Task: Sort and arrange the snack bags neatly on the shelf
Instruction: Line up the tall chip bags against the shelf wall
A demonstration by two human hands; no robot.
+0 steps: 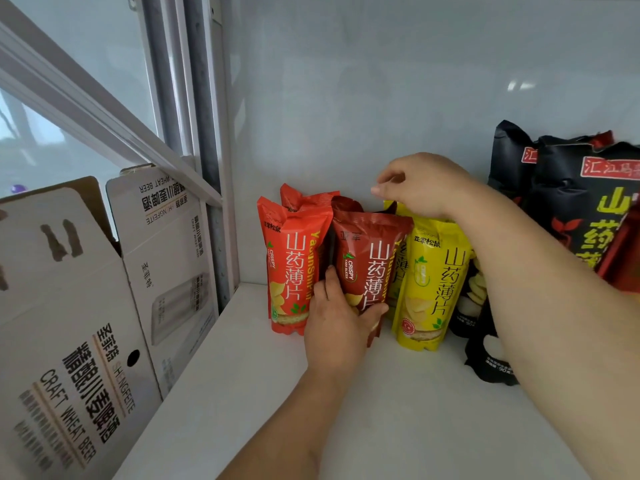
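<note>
The left hand (pixel 341 323) grips the light, crinkly dark-red foil snack bag (pixel 369 261) low while the right hand (pixel 424 185), fingers loosely curled, holds nothing above its soft top seal.

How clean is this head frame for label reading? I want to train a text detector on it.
Head view: even, soft light; print on the dark red bag and yellow bag is sharp. Faint glare patches mark the back wall. The carton at the left edge is blurred, and wide-angle distortion slants the frame bars.
</note>
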